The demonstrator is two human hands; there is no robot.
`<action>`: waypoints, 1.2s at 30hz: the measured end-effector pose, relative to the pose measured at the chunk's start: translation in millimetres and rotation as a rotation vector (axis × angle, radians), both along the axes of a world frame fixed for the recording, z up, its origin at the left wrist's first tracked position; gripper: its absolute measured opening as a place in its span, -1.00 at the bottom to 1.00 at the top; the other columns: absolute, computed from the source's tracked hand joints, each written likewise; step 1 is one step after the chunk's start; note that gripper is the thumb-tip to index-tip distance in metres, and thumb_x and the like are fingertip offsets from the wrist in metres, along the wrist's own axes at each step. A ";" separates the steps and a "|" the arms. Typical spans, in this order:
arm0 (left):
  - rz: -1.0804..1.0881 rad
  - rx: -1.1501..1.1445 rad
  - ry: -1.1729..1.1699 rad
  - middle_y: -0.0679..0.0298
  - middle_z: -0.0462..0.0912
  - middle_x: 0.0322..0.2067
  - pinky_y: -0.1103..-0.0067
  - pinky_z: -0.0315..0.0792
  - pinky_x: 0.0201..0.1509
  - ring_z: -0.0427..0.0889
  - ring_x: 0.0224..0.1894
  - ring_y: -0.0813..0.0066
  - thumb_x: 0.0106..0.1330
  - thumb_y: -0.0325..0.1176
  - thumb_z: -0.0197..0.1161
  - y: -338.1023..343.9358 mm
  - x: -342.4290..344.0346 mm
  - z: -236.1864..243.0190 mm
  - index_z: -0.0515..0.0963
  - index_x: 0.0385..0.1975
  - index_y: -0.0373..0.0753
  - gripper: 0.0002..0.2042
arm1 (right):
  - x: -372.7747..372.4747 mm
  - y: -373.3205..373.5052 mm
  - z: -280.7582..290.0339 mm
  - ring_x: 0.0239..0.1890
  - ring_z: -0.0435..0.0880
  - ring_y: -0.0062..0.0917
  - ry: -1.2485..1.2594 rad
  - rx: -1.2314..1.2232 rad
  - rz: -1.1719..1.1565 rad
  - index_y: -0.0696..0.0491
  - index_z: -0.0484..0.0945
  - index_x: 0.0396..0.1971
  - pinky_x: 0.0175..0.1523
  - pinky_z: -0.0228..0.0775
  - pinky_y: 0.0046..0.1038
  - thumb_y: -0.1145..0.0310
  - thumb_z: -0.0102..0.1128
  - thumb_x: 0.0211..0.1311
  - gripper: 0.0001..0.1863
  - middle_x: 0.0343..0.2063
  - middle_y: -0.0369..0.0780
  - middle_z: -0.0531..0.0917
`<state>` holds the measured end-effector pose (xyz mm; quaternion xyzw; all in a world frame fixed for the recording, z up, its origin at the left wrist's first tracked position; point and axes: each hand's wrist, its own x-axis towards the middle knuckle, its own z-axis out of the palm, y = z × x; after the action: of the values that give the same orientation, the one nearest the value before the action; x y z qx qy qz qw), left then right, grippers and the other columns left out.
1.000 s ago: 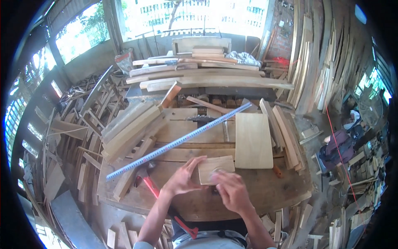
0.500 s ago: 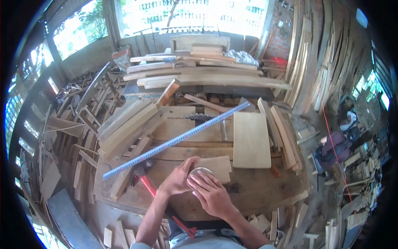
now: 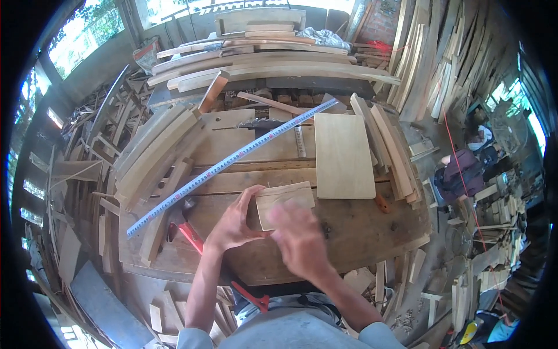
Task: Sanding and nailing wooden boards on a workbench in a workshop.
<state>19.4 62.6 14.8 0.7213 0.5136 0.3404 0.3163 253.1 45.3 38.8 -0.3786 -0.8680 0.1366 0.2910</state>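
My left hand [image 3: 231, 225] grips a small pale wooden block [image 3: 283, 194] by its left side, fingers along the far corner and thumb at the near one. Over the block's near right part is my right hand [image 3: 299, 241], smeared by motion. Its fingers and anything under them cannot be made out. Both hands are above the front of a brown wooden workbench [image 3: 360, 232]. Right of the block lies a flat, light rectangular board [image 3: 346, 157]. A long blue-white measuring strip [image 3: 232, 156] runs slantwise across the bench behind my left hand.
A toothed saw blade [image 3: 261, 123] shows at the bench's back. Left of my forearm lies a red-handled tool [image 3: 190, 235]. Timber pieces [image 3: 157, 157] line the left side and more strips [image 3: 395, 154] the right. Long planks [image 3: 279, 70] are stacked beyond. Wood scraps cover the floor around.
The view has tilted down. My right hand, which pressed a round grey-rimmed thing against the block, is now blurred over it. The block has turned and its face shows more fully.
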 end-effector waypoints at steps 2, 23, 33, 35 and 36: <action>-0.020 0.029 -0.023 -0.05 0.51 0.37 0.26 0.39 0.54 0.47 0.45 -0.11 -0.07 -0.27 0.78 2.5 -4.1 -4.5 0.25 0.48 -0.21 0.06 | -2.6 -8.2 -0.2 0.49 0.47 -0.21 0.055 -0.029 0.309 0.03 0.63 0.31 0.58 0.20 -0.11 0.29 0.18 0.55 -0.58 0.37 -0.12 0.60; 0.005 -0.092 -0.045 -0.10 0.55 0.31 0.23 0.40 0.50 0.52 0.40 -0.13 -0.11 -0.28 0.78 -0.4 2.2 5.9 0.25 0.51 -0.17 0.10 | 7.9 45.9 0.5 0.54 0.44 -0.25 0.038 -0.089 -0.020 -0.01 0.63 0.34 0.60 0.19 -0.10 0.34 0.15 0.56 -0.58 0.41 -0.14 0.58; -0.016 -0.056 -0.036 -0.04 0.56 0.31 0.27 0.41 0.50 0.55 0.39 -0.03 -0.14 -0.26 0.80 0.4 1.0 5.7 0.28 0.48 -0.21 0.09 | 5.4 35.1 4.3 0.50 0.49 -0.24 -0.015 -0.005 -0.077 0.09 0.65 0.28 0.61 0.19 -0.15 0.27 0.10 0.61 -0.60 0.35 -0.09 0.63; -0.034 -0.032 -0.041 -0.04 0.57 0.31 0.27 0.42 0.50 0.55 0.39 -0.03 -0.13 -0.26 0.80 0.6 -5.9 3.5 0.29 0.47 -0.22 0.07 | -9.8 14.6 12.3 0.46 0.54 -0.25 -0.023 0.020 0.130 0.07 0.67 0.26 0.58 0.24 -0.16 0.25 0.14 0.59 -0.61 0.36 -0.11 0.62; -0.050 -0.010 -0.048 -0.04 0.57 0.31 0.28 0.43 0.49 0.56 0.38 -0.03 -0.12 -0.26 0.80 0.5 -8.3 3.1 0.30 0.45 -0.22 0.06 | -5.6 12.4 15.7 0.46 0.54 -0.25 -0.022 0.021 0.129 0.07 0.67 0.26 0.58 0.24 -0.16 0.25 0.14 0.59 -0.61 0.36 -0.11 0.62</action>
<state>11.0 63.1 17.9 0.7240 0.4893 0.3469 0.3407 247.5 57.7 54.5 -0.3200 -0.8951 0.1417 0.2762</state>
